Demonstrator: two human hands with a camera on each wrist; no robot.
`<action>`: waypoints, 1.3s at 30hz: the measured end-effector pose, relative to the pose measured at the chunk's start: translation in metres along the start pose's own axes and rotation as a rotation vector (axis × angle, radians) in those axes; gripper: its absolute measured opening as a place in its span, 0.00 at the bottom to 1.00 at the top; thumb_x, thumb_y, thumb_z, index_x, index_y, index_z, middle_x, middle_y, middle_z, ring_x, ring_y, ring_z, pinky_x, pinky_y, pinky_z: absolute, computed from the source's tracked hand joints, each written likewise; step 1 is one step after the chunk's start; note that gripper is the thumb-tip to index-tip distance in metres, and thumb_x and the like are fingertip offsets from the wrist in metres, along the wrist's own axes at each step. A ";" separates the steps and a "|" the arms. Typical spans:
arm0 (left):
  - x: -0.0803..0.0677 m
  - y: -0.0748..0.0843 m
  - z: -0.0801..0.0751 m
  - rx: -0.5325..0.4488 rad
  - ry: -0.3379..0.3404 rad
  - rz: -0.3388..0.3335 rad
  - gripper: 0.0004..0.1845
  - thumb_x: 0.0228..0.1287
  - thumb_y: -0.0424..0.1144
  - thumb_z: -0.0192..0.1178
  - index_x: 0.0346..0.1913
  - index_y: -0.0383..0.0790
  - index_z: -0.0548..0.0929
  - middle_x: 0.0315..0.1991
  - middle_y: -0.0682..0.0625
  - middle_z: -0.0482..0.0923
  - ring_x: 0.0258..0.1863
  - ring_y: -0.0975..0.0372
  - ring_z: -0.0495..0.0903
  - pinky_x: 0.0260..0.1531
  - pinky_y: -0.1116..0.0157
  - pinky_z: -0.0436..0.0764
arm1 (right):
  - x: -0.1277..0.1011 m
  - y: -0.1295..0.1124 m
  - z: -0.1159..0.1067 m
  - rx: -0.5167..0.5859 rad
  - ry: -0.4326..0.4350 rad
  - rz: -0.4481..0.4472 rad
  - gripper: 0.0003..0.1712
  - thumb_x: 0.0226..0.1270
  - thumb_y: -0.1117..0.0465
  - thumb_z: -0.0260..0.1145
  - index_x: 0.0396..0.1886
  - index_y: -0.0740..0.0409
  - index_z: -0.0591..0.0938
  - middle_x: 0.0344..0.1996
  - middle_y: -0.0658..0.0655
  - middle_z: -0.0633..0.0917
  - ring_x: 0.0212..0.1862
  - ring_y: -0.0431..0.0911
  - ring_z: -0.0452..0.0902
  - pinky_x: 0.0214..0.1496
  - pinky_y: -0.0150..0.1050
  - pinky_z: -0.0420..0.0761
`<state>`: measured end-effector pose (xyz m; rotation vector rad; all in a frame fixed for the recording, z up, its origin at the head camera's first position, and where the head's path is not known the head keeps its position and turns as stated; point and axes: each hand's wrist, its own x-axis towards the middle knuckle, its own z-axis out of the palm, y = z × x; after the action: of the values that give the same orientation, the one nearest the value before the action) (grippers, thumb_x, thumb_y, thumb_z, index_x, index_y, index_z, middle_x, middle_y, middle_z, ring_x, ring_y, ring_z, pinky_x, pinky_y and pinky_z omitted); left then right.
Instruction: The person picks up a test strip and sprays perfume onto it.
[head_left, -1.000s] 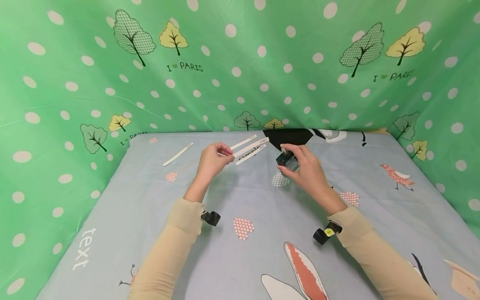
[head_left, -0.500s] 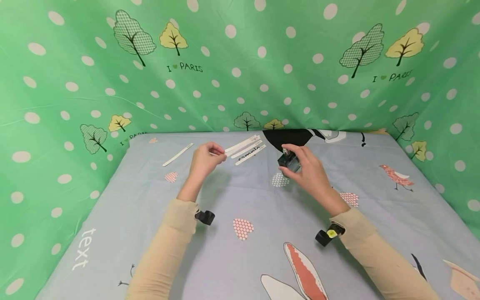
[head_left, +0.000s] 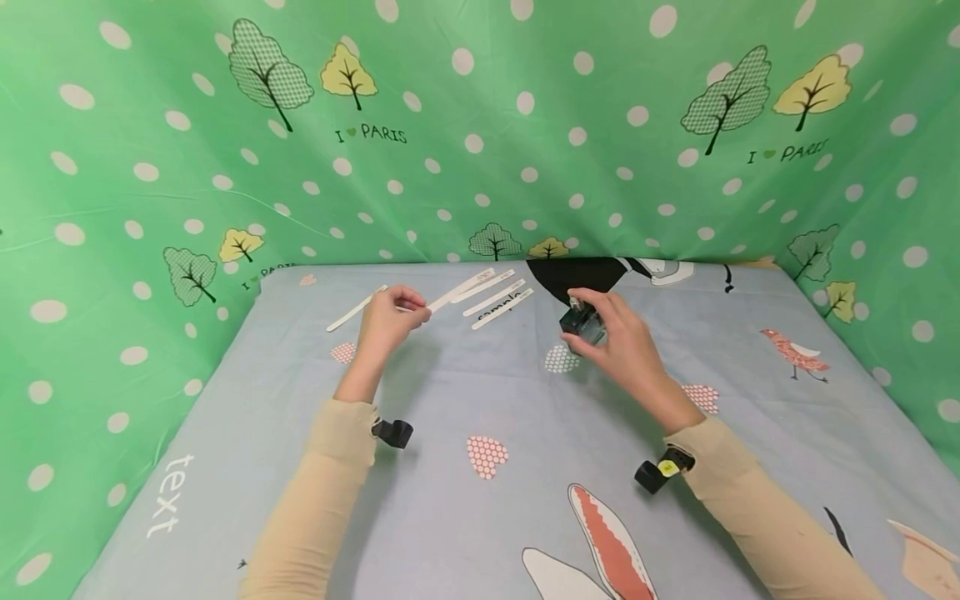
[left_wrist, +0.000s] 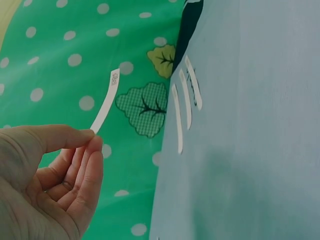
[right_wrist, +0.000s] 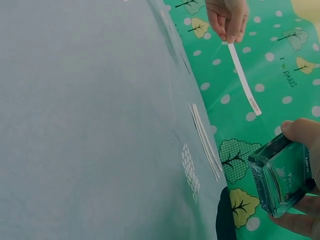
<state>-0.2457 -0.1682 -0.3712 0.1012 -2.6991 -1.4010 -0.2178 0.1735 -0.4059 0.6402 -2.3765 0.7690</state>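
Observation:
Between thumb and fingertips, my left hand [head_left: 390, 321] pinches one end of a white perfume test strip [left_wrist: 106, 102]. The strip is lifted off the cloth, its printed end pointing away from the hand. My right hand [head_left: 628, 350] grips a dark teal glass perfume bottle [right_wrist: 282, 175], held tilted above the bed. A metal spray nozzle [head_left: 575, 303] shows at the bottle's top, near the index finger. Several more strips lie on the cloth: a group of three, including a middle strip [head_left: 492, 297], between the hands, and a single strip [head_left: 347, 317] beside the left hand.
A grey-blue printed cloth [head_left: 450, 517] covers the surface under both hands. Green dotted fabric [head_left: 420, 200] hangs along the back and both sides. A black camera [head_left: 395, 433] is strapped to the left wrist, and another camera [head_left: 652, 477] to the right.
My left hand has moved left with its test strip, away from the three lying strips and the bottle. The right hand with the perfume bottle has shifted slightly right.

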 end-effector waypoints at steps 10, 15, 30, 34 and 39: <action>0.002 -0.009 -0.013 0.018 0.012 -0.055 0.11 0.61 0.35 0.66 0.44 0.35 0.83 0.41 0.42 0.85 0.32 0.64 0.84 0.31 0.74 0.81 | -0.001 0.001 -0.002 0.009 0.004 0.019 0.38 0.54 0.55 0.79 0.65 0.46 0.74 0.49 0.61 0.81 0.43 0.54 0.79 0.37 0.52 0.82; 0.003 -0.016 -0.017 0.014 0.021 -0.077 0.11 0.61 0.35 0.65 0.45 0.35 0.83 0.41 0.42 0.84 0.29 0.67 0.83 0.30 0.74 0.80 | -0.002 0.002 -0.003 0.005 0.011 0.018 0.38 0.54 0.56 0.79 0.65 0.46 0.74 0.48 0.62 0.81 0.45 0.55 0.79 0.39 0.53 0.82; 0.005 -0.034 -0.029 0.023 0.042 -0.106 0.12 0.60 0.34 0.65 0.45 0.32 0.82 0.38 0.44 0.84 0.23 0.73 0.80 0.28 0.77 0.80 | -0.005 0.005 -0.004 0.008 0.023 0.025 0.38 0.54 0.56 0.79 0.65 0.46 0.74 0.47 0.61 0.81 0.44 0.54 0.79 0.37 0.51 0.81; 0.005 -0.040 -0.032 0.018 0.045 -0.115 0.13 0.60 0.33 0.65 0.46 0.31 0.82 0.37 0.44 0.84 0.22 0.75 0.79 0.28 0.79 0.80 | -0.005 0.006 -0.003 0.012 0.024 0.024 0.38 0.55 0.55 0.79 0.65 0.46 0.74 0.46 0.61 0.81 0.43 0.54 0.79 0.36 0.50 0.81; 0.009 -0.046 -0.037 0.003 0.054 -0.142 0.13 0.60 0.33 0.65 0.46 0.30 0.82 0.36 0.46 0.84 0.22 0.75 0.79 0.30 0.78 0.82 | -0.006 0.007 -0.001 0.016 0.029 0.021 0.38 0.54 0.55 0.79 0.65 0.46 0.74 0.46 0.61 0.81 0.42 0.53 0.79 0.36 0.50 0.81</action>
<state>-0.2496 -0.2256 -0.3869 0.3322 -2.6965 -1.4091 -0.2175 0.1804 -0.4115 0.6068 -2.3562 0.8015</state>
